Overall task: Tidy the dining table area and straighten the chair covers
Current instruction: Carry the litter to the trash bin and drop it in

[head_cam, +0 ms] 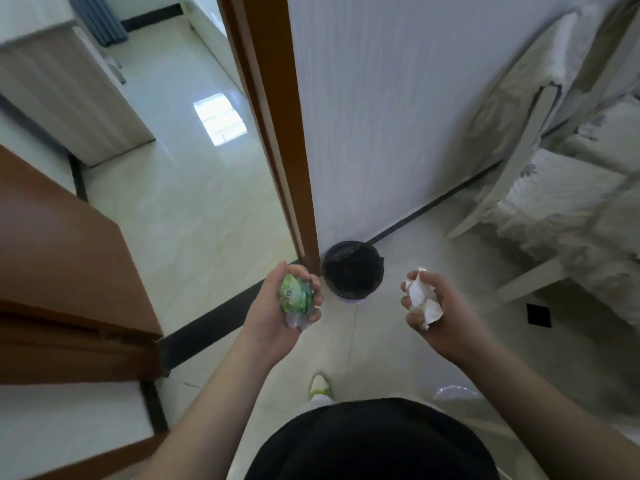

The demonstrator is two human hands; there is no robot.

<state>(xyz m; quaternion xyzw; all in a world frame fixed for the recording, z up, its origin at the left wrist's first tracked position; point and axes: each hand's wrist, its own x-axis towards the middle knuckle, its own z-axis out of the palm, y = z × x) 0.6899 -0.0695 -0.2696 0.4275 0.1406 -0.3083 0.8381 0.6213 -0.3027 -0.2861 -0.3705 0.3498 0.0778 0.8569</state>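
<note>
My left hand (277, 313) grips a crumpled green plastic wrapper (296, 297), palm up. My right hand (440, 313) holds a wad of crumpled white tissue (424, 299). Both hands hover above the floor, just in front of a small round bin lined with a black bag (353, 268), which stands against the white wall beside a brown door frame. The left hand is at the bin's left edge, the right hand to its right. At the right stands a white chair with a pale patterned cover (561, 199), its backrest cover hanging rumpled.
A brown door frame (277, 133) rises at centre, with a tiled room beyond it. A brown wooden cabinet (69, 258) fills the left. A black square (538, 315) lies on the floor under the chair. My shoe (320, 386) is below the hands.
</note>
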